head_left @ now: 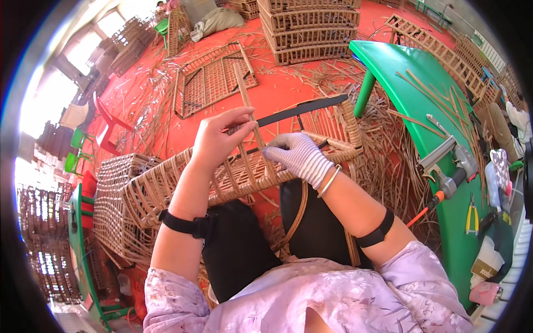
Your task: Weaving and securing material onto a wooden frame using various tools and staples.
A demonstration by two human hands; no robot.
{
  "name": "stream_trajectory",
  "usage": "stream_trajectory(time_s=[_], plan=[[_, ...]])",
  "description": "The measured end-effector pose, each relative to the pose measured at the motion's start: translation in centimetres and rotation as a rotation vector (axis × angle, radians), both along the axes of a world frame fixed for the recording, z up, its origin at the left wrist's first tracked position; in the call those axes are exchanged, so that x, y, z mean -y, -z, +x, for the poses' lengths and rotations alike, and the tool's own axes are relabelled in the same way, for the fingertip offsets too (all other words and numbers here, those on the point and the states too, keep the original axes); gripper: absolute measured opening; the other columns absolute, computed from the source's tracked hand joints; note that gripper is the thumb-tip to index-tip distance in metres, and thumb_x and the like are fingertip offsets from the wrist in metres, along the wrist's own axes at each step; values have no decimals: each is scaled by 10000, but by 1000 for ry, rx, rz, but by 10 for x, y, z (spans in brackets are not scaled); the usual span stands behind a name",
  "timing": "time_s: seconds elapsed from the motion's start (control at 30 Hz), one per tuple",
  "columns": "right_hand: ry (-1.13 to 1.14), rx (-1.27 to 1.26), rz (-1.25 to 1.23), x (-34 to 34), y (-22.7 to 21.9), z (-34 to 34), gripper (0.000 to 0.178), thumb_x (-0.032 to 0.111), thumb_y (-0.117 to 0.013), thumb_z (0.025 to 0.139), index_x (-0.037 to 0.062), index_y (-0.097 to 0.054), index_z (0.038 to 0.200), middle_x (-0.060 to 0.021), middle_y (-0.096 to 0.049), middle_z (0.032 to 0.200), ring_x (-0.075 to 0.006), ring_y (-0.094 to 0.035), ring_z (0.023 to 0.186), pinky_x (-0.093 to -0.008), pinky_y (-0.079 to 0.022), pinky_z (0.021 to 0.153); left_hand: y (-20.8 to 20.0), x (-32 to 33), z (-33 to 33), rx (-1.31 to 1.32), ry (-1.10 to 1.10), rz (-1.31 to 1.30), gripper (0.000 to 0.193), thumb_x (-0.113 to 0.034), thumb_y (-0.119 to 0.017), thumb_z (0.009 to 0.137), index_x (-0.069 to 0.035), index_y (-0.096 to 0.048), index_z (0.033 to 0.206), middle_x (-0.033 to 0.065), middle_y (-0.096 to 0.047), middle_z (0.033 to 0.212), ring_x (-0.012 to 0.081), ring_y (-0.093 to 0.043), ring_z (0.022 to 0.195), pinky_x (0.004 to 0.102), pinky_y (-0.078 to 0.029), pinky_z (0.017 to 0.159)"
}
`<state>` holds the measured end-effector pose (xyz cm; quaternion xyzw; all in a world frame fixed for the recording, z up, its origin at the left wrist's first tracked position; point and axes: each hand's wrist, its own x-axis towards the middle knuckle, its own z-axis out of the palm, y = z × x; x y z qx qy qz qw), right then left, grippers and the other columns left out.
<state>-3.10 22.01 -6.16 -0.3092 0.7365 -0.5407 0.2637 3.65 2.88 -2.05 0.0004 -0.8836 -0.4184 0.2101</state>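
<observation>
Up close, a woven cane basket (183, 186) lies across the person's lap, tipped on its side; the left hand (219, 139) is bare and pinches a flat cane strip (248, 102) between thumb and fingers; the strip sticks up and away from the basket's edge; the right hand (297, 155) wears a pale knit glove and is curled shut on the basket's rim, just beside the left hand; a dark flat bar (302, 109) runs behind both hands, part of the basket's frame; a black band sits on each forearm, and a thin bangle on the right wrist; to the right stands a green worktop (411, 89) with loose cane strips on it; a grey nail gun (447, 164) and yellow pliers (472, 217) lie there too; the red floor (283, 89) is covered in cane scraps; more woven baskets (308, 28) are stacked far off.
</observation>
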Motion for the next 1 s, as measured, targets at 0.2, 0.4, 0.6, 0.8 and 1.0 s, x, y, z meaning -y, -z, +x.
stream_trajectory(time_s=[0.2,0.4,0.6,0.8,1.0], plan=[[22,30,-19,-1,4,-1,279,255,-679,882,-17,-707,934,-61,-652,735,-115,-608,668,-286,-522,600,-3,-7,-3,33,-59,-210,285,-278,-715,855,-86,-731,1065,67,-720,849,149,-663,721,285,-517,685],[39,50,-59,6,11,-6,323,245,-686,876,3,-668,1089,-29,-646,784,-98,-592,677,-266,-517,613,-6,5,-11,303,-125,-190,303,-361,-657,897,-99,-741,1022,65,-688,794,177,-634,684,319,-497,658],[91,508,-340,13,5,-17,542,146,-658,869,40,-460,1363,-28,-607,980,-117,-613,789,-252,-514,707,0,19,-22,271,46,-82,387,-391,-644,920,-10,-709,908,46,-602,760,150,-574,693,311,-474,650],[-15,577,-338,16,11,-18,296,218,-630,928,25,-625,1152,-32,-623,881,-108,-594,728,-241,-511,698,-6,17,-19,323,40,-89,381,-390,-647,919,-14,-705,929,59,-622,771,162,-597,707,317,-485,666],[54,127,-172,20,10,-9,317,298,-568,983,7,-661,901,-3,-602,722,-73,-523,624,-236,-452,595,2,16,-9,-55,-176,-259,252,-320,-710,819,-88,-742,913,94,-627,1175,263,-586,1107,376,-463,945]])
